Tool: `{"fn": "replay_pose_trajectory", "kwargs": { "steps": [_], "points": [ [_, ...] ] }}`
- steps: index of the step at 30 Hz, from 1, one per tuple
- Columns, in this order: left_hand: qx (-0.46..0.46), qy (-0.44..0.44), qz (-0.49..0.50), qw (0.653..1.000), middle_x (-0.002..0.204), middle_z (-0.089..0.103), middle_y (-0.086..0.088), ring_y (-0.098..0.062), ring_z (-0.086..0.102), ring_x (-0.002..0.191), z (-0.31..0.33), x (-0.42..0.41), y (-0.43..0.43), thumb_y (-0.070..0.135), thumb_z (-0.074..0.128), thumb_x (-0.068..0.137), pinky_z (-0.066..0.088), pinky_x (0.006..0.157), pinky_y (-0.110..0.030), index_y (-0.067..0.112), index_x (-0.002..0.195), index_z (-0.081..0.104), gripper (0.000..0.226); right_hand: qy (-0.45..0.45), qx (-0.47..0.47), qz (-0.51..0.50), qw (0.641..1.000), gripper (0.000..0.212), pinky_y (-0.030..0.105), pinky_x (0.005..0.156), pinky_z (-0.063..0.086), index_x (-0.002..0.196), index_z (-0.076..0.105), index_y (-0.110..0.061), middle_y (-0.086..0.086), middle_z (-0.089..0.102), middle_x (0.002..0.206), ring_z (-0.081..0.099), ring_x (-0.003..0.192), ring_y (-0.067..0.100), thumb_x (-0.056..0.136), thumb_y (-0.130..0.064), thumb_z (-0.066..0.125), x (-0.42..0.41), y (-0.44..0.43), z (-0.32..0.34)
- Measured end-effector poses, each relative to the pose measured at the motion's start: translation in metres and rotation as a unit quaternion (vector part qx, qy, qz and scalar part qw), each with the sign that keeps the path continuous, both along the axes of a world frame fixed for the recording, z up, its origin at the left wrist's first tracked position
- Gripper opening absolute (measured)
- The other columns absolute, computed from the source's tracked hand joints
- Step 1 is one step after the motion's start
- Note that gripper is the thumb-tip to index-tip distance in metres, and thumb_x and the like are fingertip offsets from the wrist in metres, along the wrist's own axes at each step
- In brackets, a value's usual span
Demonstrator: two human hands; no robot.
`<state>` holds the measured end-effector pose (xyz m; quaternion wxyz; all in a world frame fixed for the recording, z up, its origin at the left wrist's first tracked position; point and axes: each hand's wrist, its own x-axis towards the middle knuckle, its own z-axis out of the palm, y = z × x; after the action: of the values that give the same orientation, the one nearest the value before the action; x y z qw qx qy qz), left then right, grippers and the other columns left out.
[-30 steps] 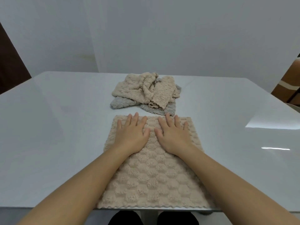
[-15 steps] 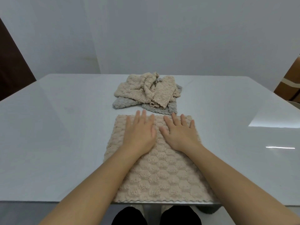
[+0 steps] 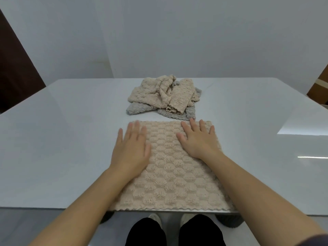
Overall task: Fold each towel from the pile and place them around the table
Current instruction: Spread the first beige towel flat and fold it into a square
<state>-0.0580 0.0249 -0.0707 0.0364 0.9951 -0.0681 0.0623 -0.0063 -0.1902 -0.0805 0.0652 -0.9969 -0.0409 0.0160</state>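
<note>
1. The beige towel (image 3: 170, 167) is spread flat on the white bench (image 3: 62, 139), a thick plush cloth with a raised pattern of rounded tufts in rows and a wavy, scalloped hem
2. Its near hem lies right along the near edge of the bench; its far hem stops just short of the pile of towels (image 3: 164, 97)
3. The pile sits farther back, about the middle of the bench, crumpled and unfolded: beige towels of the same tufted weave on top, grey ones beneath, showing at the left and near sides
4. The left hand (image 3: 130, 150) lies palm down over the far left part of the beige towel, fingers (image 3: 136, 127) straight, spread and released, gripping nothing; its outer fingers reach past the towel's left edge onto bare bench, and the hand is blurred
5. The right hand (image 3: 199, 141) presses flat on the far right part of the towel, its fingers (image 3: 193, 124) also open and spread, tips at the far hem, the little finger near the far right corner
6. A strip of towel shows between the two hands, which are apart
7. Both forearms cross the near part of the towel at its left and right sides
8. Below the bench edge, dark trousers (image 3: 174, 231) are in view
</note>
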Motion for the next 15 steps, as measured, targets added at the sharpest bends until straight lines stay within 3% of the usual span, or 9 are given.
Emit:
{"fn": "replay_pose_trajectory", "kwargs": {
  "steps": [3,10,15],
  "points": [
    [-0.043,0.071,-0.069,0.994,0.160,-0.019,0.007,-0.010,-0.018,0.147,-0.004,-0.023,-0.010,0.049,0.011,0.101,-0.007,0.121,-0.039,0.026,0.155,-0.007,0.061,0.004,-0.006,0.000,1.000,0.065,0.058,0.118,-0.006,0.155,0.003,-0.036,-0.002,-0.007,0.164,-0.009,0.150,0.029,0.097,-0.063,0.007,0.000,0.000,0.002],
    [-0.029,0.077,-0.019,0.996,0.160,-0.020,0.001,-0.014,-0.020,0.147,0.000,-0.036,0.009,0.045,0.010,0.102,-0.009,0.121,-0.037,0.019,0.154,-0.011,0.062,0.005,-0.008,-0.002,1.000,0.064,0.059,0.117,-0.004,0.155,0.003,-0.036,-0.002,-0.006,0.164,-0.008,0.150,0.029,0.097,-0.063,0.008,0.000,0.001,0.003],
    [-0.038,0.069,-0.062,0.995,0.160,-0.019,0.008,-0.009,-0.020,0.146,-0.010,-0.046,0.001,0.062,-0.015,0.077,-0.010,0.121,-0.037,0.023,0.154,-0.009,0.086,0.008,0.002,-0.003,1.000,0.062,0.059,0.117,-0.006,0.156,0.004,-0.035,0.000,-0.007,0.164,-0.009,0.150,0.030,0.099,-0.060,0.010,-0.003,0.001,0.007]
  ]
}}
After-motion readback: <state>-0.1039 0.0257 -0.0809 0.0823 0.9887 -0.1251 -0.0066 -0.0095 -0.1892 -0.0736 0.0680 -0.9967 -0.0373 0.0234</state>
